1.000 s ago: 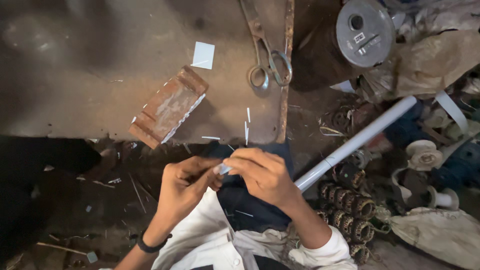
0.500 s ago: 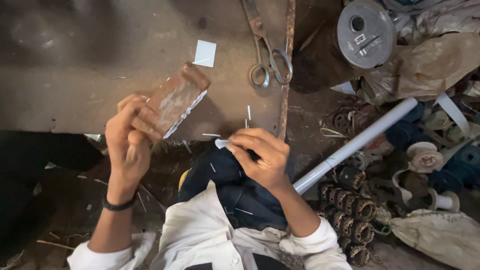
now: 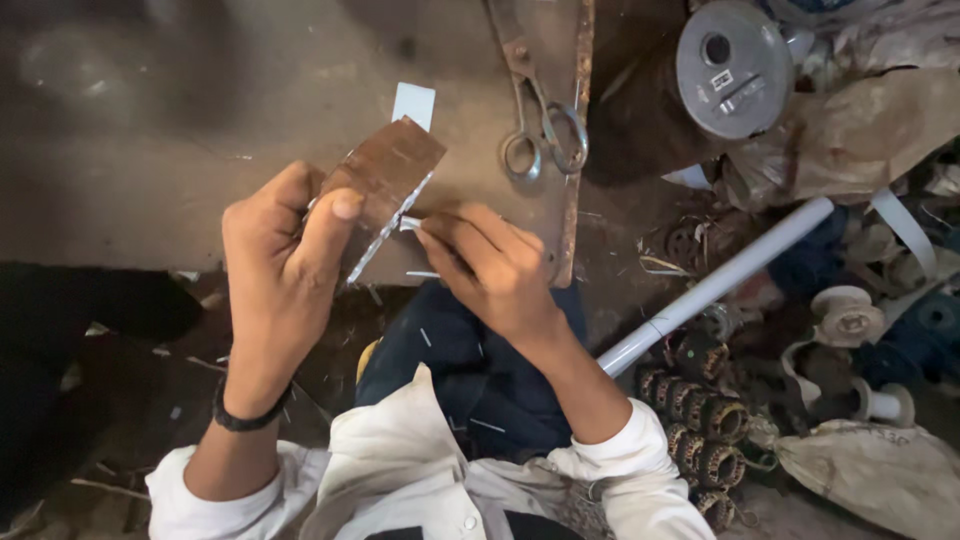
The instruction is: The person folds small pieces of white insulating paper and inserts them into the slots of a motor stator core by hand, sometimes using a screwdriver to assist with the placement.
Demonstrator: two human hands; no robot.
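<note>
My left hand (image 3: pixel 285 265) grips a flat rusty brown block (image 3: pixel 385 180) and holds it lifted off the wooden board (image 3: pixel 150 130), tilted toward me. Fingertips of my right hand (image 3: pixel 490 265) pinch a small white strip (image 3: pixel 408 224) and press it against the block's lower edge. Both hands meet above my lap, just in front of the board's near edge. A black band sits on my left wrist.
Metal scissors (image 3: pixel 540 120) and a small white paper piece (image 3: pixel 414 103) lie on the board. A white tube (image 3: pixel 720 282) slants at the right, near wound coils (image 3: pixel 700 440), a grey round reel (image 3: pixel 735 65), sacks and spools.
My left hand left the right hand, reached to the board, picked up the brown block and brought it up to the strip held in my right hand.
</note>
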